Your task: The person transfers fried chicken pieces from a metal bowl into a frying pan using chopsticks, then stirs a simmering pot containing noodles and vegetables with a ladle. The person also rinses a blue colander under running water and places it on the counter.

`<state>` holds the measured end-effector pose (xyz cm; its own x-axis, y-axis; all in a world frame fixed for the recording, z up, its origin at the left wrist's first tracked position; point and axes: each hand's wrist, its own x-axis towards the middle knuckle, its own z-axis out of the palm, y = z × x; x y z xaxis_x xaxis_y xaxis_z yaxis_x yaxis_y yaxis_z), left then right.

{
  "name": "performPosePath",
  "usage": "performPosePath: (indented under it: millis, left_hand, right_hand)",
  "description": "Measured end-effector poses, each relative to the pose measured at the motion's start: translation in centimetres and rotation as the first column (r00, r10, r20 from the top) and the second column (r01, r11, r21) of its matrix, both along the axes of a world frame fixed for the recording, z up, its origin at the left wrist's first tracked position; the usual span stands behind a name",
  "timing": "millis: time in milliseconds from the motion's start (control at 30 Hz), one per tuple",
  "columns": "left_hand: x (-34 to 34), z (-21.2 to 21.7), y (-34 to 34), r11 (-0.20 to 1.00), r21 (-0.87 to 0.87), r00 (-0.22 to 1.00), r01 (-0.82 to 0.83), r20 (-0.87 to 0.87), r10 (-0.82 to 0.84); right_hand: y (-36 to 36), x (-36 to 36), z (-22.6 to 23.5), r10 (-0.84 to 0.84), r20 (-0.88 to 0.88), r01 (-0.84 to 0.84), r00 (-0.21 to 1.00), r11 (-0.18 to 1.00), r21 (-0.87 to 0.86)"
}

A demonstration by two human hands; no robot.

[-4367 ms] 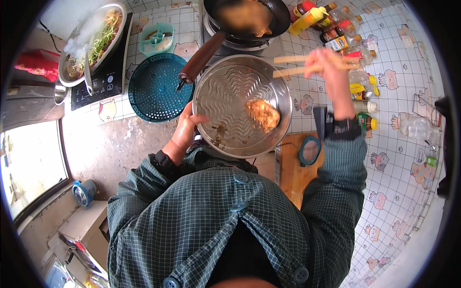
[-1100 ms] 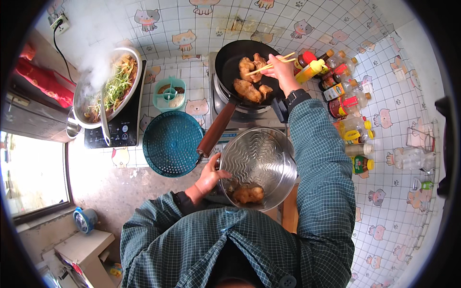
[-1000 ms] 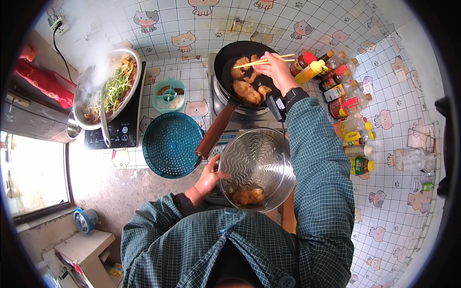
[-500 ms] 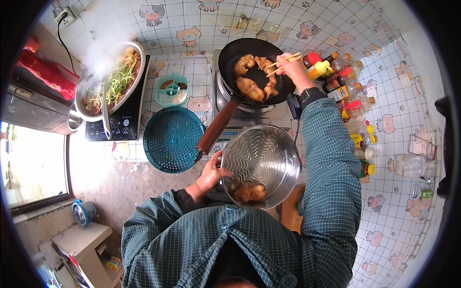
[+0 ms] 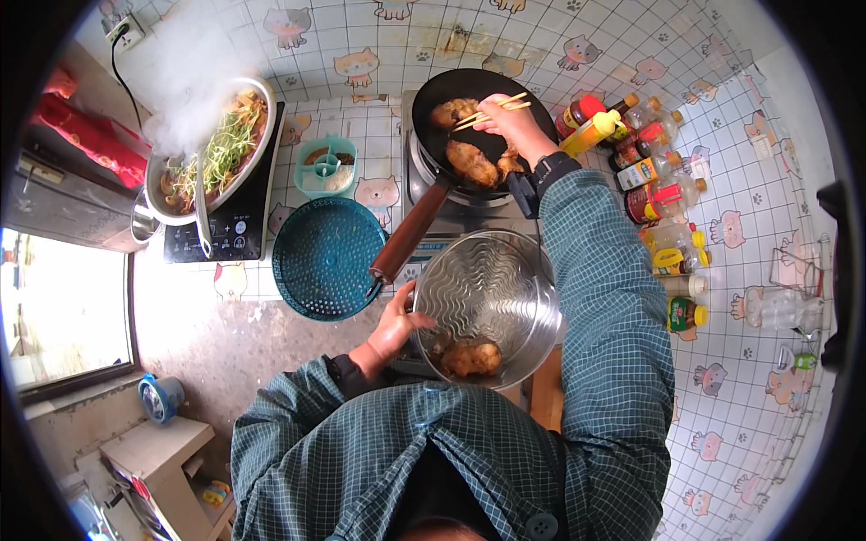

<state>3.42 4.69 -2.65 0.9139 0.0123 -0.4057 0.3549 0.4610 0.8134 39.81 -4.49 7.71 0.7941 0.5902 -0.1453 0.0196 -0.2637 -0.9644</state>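
Note:
My left hand [image 5: 394,326] grips the rim of a shiny steel bowl [image 5: 519,307], held tilted close to my body. One browned piece of meat [image 5: 471,357] lies at the bowl's near side. My right hand [image 5: 507,123] is closed on a pair of wooden chopsticks [image 5: 487,110] over a black frying pan [image 5: 446,86] on the stove. The chopstick tips reach a browned piece of meat [image 5: 448,112] at the pan's far left. Another piece of meat [image 5: 473,163] lies nearer in the pan. My hand and wrist partly hide a further piece.
The pan's brown handle [image 5: 410,233] points toward me, beside a teal colander [image 5: 329,261]. A steaming pot of food [image 5: 257,149] stands on a black induction cooker [image 5: 236,236] at left. Near it is a teal seasoning box [image 5: 311,185]. Sauce bottles [image 5: 663,198] line the right.
My right hand has moved left across the pan with the chopsticks, from the right-hand piece of meat to the far left one. My left hand still grips the bowl.

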Motion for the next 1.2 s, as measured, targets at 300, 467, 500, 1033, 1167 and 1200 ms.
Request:
performPosePath:
  millis: [300,467,500,1033,1167,1200]
  left_hand:
    - [0.2,1.1,-0.5,0.999,0.024,0.999,0.048,-0.018,-0.048]
    - [0.6,1.9,-0.8,0.998,-0.002,0.998,0.057,-0.012,-0.057]
    - [0.5,1.8,-0.8,0.999,-0.003,0.999,0.049,-0.018,-0.049]
    - [1.1,2.0,-0.9,0.997,0.048,0.997,0.055,0.050,-0.057]
    - [2.0,3.5,-1.6,0.996,0.070,0.997,0.064,0.047,-0.067]
    - [1.9,3.7,-1.8,0.995,0.081,0.996,0.059,0.057,-0.064]
  right_hand:
    - [-5.9,0.0,2.5,-0.152,0.177,0.180,0.972,0.972,-0.151]
    - [-8.1,0.7,-0.8,-0.145,0.233,0.176,0.962,0.977,-0.120]
    - [-7.9,0.8,-1.3,-0.121,0.258,0.149,0.959,0.985,-0.091]
    - [-17.2,-15.7,6.9,0.014,-0.172,-0.009,0.985,1.000,0.028]
    - [-21.1,-21.8,2.5,-0.081,-0.443,0.051,0.893,0.996,-0.079]
    - [-22.1,-22.8,1.5,-0.122,-0.499,0.090,0.858,0.992,-0.088]
